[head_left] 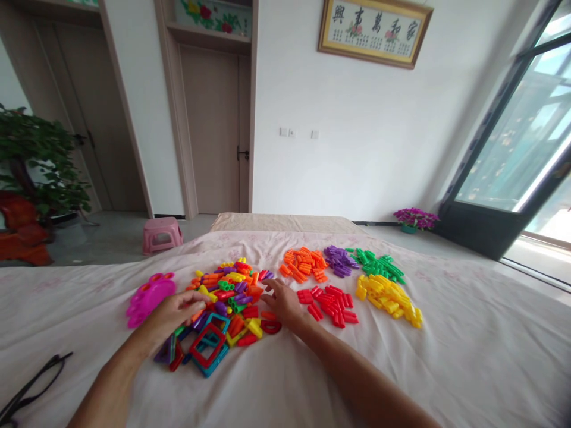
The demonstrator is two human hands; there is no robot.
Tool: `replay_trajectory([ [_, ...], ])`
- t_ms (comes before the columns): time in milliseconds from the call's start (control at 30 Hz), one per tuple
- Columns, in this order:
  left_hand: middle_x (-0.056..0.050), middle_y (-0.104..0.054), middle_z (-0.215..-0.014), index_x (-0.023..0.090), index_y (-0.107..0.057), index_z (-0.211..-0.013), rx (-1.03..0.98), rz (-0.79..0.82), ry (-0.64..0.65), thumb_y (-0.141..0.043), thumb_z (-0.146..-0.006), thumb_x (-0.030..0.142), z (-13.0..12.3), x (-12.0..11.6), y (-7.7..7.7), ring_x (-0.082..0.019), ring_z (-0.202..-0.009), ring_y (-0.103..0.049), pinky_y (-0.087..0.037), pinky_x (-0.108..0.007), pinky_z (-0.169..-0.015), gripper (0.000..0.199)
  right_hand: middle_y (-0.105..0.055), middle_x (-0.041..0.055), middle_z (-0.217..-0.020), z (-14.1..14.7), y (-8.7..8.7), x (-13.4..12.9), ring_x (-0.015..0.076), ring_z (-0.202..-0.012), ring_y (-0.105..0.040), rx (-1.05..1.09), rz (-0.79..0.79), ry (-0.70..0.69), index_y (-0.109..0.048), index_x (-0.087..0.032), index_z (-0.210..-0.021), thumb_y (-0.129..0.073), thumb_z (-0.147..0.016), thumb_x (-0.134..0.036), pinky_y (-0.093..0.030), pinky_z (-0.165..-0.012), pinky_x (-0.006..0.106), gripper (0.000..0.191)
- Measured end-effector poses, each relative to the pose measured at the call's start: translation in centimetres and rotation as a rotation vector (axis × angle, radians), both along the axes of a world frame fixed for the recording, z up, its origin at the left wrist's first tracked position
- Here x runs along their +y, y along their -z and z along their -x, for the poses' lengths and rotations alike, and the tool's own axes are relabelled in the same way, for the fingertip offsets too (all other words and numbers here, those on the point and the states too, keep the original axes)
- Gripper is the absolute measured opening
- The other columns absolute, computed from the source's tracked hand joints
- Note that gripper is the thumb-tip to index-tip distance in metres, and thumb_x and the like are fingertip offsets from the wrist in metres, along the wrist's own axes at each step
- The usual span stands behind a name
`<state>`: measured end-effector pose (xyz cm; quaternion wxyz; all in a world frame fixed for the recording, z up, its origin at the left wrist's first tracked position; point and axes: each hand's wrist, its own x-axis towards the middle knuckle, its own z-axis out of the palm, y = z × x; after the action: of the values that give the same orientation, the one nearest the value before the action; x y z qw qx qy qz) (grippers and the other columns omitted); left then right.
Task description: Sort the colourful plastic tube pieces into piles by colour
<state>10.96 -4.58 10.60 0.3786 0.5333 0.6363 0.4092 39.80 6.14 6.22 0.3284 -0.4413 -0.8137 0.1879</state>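
A mixed pile of coloured plastic building pieces (234, 285) lies on the cloth between my hands. My left hand (181, 309) is at the pile's left side, fingers loosely bent, with a small gap to the thumb. Yellow and orange pieces are close to its fingertips; I see none clearly gripped. At the pile's right edge, my right hand (285, 303) has its fingers and thumb apart, near orange pieces. Red and blue square frames (209, 345) lie at the pile's front. Beyond my right hand is a group of red pieces (332, 306).
Separate heaps of orange (303, 264), purple (340, 260), green (379, 266) and yellow pieces (390, 300) lie to the right. A magenta paw-shaped tray (151, 300) is at left. Black-framed glasses (33, 392) rest at lower left. Beyond the cloth stands a pink stool (163, 235).
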Motion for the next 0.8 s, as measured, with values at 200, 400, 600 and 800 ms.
replay_trajectory([
  [200,-0.01,-0.071,-0.106,0.019,-0.067,-0.114,0.24,-0.145,-0.609,-0.049,-0.081,0.059,4.6,-0.3,2.6,-0.027,-0.094,-0.064,-0.05,-0.036,-0.082,0.056,-0.07,0.002,-0.092,0.6,0.6,1.8,0.0153,-0.082,-0.062,-0.008,-0.021,-0.048,-0.07,-0.022,-0.091,-0.061,-0.084,-0.027,-0.044,-0.073,0.023,0.012],
  [400,-0.016,-0.067,-0.113,0.021,-0.066,-0.118,0.6,0.022,-0.693,-0.033,-0.089,0.054,6.4,-0.4,5.2,-0.034,-0.099,-0.063,-0.048,-0.042,-0.08,0.056,-0.067,0.0004,-0.071,-0.2,1.4,2.7,0.0133,-0.059,-0.061,0.445,0.198,0.074,-0.066,-0.017,-0.083,-0.058,-0.083,-0.039,-0.044,-0.053,0.022,0.024],
  [600,-0.013,-0.068,-0.115,0.024,-0.067,-0.116,0.725,0.074,-0.601,-0.035,-0.089,0.045,6.0,0.2,5.5,-0.032,-0.099,-0.062,-0.047,-0.039,-0.08,0.048,-0.07,0.0065,-0.077,-3.1,-0.4,4.9,0.0161,-0.06,-0.064,0.806,0.315,0.32,-0.066,-0.013,-0.093,-0.064,-0.074,-0.048,-0.049,-0.053,0.025,0.04],
  [800,-0.013,-0.069,-0.114,0.023,-0.069,-0.115,0.739,0.06,-0.583,-0.036,-0.088,0.046,5.9,0.1,5.5,-0.031,-0.1,-0.063,-0.047,-0.039,-0.082,0.048,-0.071,0.0105,-0.101,-3.7,0.7,5.5,0.0209,-0.082,-0.067,0.849,0.224,0.345,-0.065,-0.014,-0.11,-0.061,-0.072,-0.037,-0.053,-0.066,0.03,0.045],
])
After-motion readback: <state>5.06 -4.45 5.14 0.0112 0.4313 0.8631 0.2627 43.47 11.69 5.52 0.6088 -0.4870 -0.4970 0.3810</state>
